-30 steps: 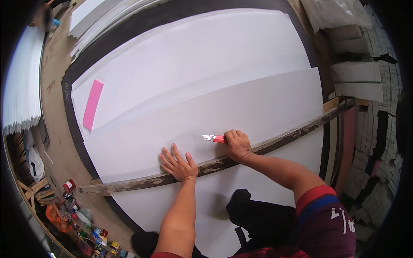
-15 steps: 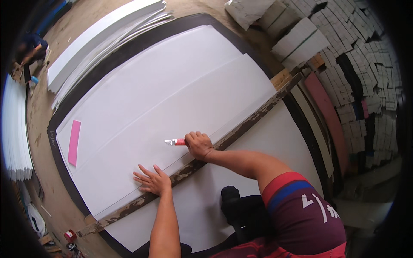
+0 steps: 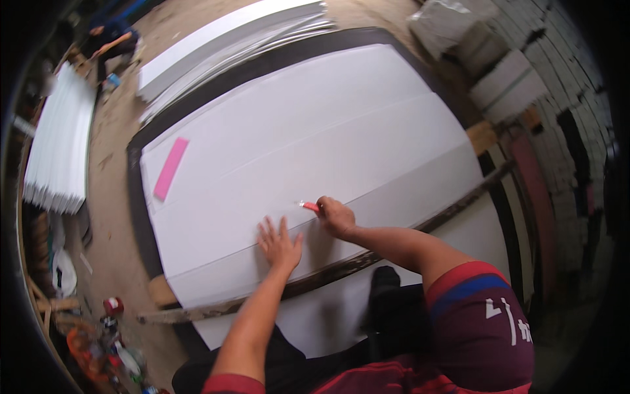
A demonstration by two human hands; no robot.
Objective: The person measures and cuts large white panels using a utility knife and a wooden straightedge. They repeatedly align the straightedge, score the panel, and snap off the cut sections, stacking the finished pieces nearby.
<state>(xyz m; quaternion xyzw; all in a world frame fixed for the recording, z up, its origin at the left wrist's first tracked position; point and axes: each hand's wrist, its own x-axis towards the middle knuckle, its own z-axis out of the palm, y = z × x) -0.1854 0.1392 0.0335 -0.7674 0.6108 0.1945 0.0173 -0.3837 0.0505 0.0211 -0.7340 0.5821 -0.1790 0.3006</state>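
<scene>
In my right hand (image 3: 336,217), fingers wrapped round it, is a red utility knife (image 3: 311,207) with its metallic tip pointing left over a large white sheet (image 3: 315,144). My left hand (image 3: 279,246) is spread with fingers apart at the near edge of that sheet, left of the knife; motion blur hides whether the whole palm touches. Between this edge and a worn wooden bar (image 3: 341,268) shows a band of another white sheet (image 3: 407,189). The bar runs slantwise across the stack, under my forearms. A pink strip (image 3: 172,169) lies on the sheet's left part.
Black material (image 3: 141,210) borders the sheets. Beyond lies a stack of white panels (image 3: 230,49); another stack (image 3: 62,144) stands at left. A person (image 3: 115,46) sits at far left. Wrapped bundles (image 3: 508,85) fill the right. A red roll (image 3: 113,306) is on the floor.
The view has shifted, so the scene sits farther right. The band between the sheet's edge and the bar is wider. Both hands are farther from the bar, and the left is closer to the knife.
</scene>
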